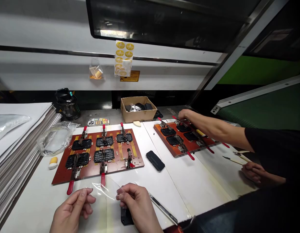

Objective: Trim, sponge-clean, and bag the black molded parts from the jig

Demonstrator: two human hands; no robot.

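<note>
Two hands, the left hand (72,210) and the right hand (137,207), hold a clear plastic film (103,190) above the white surface (164,191).

A reddish-brown fixture board (111,169) with toggle clamps (103,167) lies just beyond. The film's long axis runs side to side between the hands, close to a red clamp handle (103,179). Fingers (85,193) on both hands pinch closed on its edges.

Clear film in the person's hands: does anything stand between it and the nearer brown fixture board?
Yes, clamp handles. The clear film, pinched by the left hand and right hand, sits just off the board. A red clamp handle juts from the board's near edge right at the film; another lies further left.
</note>
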